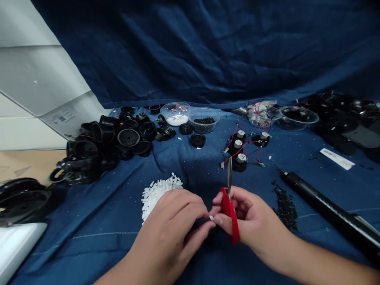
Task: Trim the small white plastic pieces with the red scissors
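My left hand (175,225) is closed in a pinch at a small white piece (211,217). The thumb and fingertip of my right hand (252,221) meet the same piece from the other side. Red-handled scissors (230,215) are held in my right hand, their blades pointing away from me and seemingly together. Just behind my left hand is a heap of small white pieces (158,194), partly covered by it. Beyond the scissors sit several small white-topped motors on black round bases (240,160), with red wires and tiny circuit boards.
Black plastic cups (118,138) are piled at left. Clear bowls hold white bits (177,120) and black bits (204,123). At right lie scattered black pieces (285,208), a long black tool with a thin metal tip (323,202) and a white strip (337,158). Blue cloth hangs behind.
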Available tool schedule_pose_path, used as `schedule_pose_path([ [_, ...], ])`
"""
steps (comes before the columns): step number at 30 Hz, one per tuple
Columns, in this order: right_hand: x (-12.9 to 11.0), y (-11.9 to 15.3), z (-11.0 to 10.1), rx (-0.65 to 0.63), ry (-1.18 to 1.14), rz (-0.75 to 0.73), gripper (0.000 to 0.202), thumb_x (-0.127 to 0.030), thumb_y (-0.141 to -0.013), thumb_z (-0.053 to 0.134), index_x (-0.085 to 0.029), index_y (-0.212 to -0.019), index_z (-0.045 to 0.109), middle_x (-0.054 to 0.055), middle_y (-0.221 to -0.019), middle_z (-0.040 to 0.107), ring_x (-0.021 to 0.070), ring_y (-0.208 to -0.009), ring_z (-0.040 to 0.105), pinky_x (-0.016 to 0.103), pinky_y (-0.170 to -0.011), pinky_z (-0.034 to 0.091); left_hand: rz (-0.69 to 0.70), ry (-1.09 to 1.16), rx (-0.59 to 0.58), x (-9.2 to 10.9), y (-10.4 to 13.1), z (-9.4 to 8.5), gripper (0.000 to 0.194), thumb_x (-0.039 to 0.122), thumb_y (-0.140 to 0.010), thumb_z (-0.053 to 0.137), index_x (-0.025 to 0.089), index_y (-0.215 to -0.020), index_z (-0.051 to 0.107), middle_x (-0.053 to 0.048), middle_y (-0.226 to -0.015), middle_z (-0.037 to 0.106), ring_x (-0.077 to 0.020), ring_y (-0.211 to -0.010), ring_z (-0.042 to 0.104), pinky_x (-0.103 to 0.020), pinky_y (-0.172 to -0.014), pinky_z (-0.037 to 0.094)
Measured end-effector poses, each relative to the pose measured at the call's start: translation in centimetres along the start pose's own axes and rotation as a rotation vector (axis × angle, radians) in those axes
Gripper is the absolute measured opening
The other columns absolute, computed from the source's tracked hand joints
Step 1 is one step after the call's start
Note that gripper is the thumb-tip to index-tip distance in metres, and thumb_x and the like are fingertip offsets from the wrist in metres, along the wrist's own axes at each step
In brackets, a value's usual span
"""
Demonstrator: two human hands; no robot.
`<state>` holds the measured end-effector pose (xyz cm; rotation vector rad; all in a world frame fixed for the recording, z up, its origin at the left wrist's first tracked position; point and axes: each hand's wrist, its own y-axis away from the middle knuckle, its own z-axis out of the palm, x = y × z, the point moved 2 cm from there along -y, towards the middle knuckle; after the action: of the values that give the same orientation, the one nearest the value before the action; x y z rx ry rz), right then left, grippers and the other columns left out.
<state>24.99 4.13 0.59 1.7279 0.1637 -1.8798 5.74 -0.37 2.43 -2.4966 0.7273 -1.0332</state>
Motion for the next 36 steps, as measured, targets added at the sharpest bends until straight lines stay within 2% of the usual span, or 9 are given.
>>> schedule_pose_path([
  [6, -0.07, 0.01, -0.27, 0.003, -0.026, 0.029, 0.04, -0.038, -0.073, 0.095, -0.023, -0.099, 0.069, 0.001, -0.092, 0.076, 0.0198, -0.089, 0.073, 0.03, -0.079, 0.062, -0.006, 0.002, -0.007, 0.25, -0.18, 0.05, 0.014, 0.013, -0.101, 0.064, 0.023, -0.109, 0.068, -0.002, -0.103, 0.071, -0.0151, -0.094, 0.065, -0.029, -0.088, 0.054],
  [11, -0.15, 0.04, -0.27, 0.006, -0.011, 0.034, 0.039, -0.039, -0.073, 0.094, -0.023, -0.099, 0.069, 0.001, -0.092, 0.075, 0.0198, -0.086, 0.072, 0.03, -0.076, 0.062, -0.028, 0.04, -0.036, 0.3, -0.16, 0.11, 0.019, 0.009, -0.1, 0.06, 0.023, -0.111, 0.068, -0.001, -0.105, 0.07, -0.0136, -0.097, 0.064, -0.025, -0.089, 0.053],
  [15, -0.16, 0.13, -0.17, -0.002, 0.009, 0.013, 0.038, -0.041, -0.075, 0.092, -0.023, -0.099, 0.069, 0.001, -0.091, 0.073, 0.0197, -0.085, 0.07, 0.031, -0.075, 0.06, -0.045, 0.082, -0.063, 0.35, -0.01, 0.17, 0.019, 0.012, -0.101, 0.059, 0.024, -0.113, 0.067, -0.003, -0.106, 0.07, -0.0153, -0.099, 0.065, -0.027, -0.091, 0.054],
  [22, 0.13, 0.43, 0.08, -0.02, -0.019, 0.029, 0.031, -0.029, -0.076, 0.09, -0.021, -0.096, 0.068, 0.0, -0.088, 0.071, 0.0148, -0.079, 0.058, 0.024, -0.07, 0.053, -0.047, 0.134, -0.05, 0.39, -0.29, 0.19, 0.014, 0.011, -0.101, 0.063, 0.023, -0.107, 0.069, 0.0, -0.1, 0.074, -0.0119, -0.091, 0.068, -0.023, -0.086, 0.056],
  [31, -0.01, 0.21, -0.15, -0.005, 0.046, 0.01, 0.037, -0.044, -0.08, 0.087, -0.022, -0.102, 0.068, 0.002, -0.091, 0.072, 0.0179, -0.08, 0.065, 0.029, -0.072, 0.057, -0.04, 0.172, -0.039, 0.53, -0.44, 0.12, 0.02, 0.007, -0.099, 0.063, 0.022, -0.112, 0.069, 0.0, -0.103, 0.076, -0.0104, -0.096, 0.07, -0.022, -0.089, 0.057],
  [36, -0.03, 0.31, -0.21, -0.021, 0.018, 0.018, 0.04, -0.046, -0.079, 0.089, -0.023, -0.102, 0.068, 0.002, -0.093, 0.072, 0.0186, -0.081, 0.067, 0.03, -0.072, 0.058, -0.021, 0.19, -0.039, 0.59, -0.23, -0.11, 0.022, 0.004, -0.098, 0.064, 0.022, -0.11, 0.069, 0.001, -0.099, 0.075, -0.0104, -0.092, 0.07, -0.023, -0.085, 0.057],
])
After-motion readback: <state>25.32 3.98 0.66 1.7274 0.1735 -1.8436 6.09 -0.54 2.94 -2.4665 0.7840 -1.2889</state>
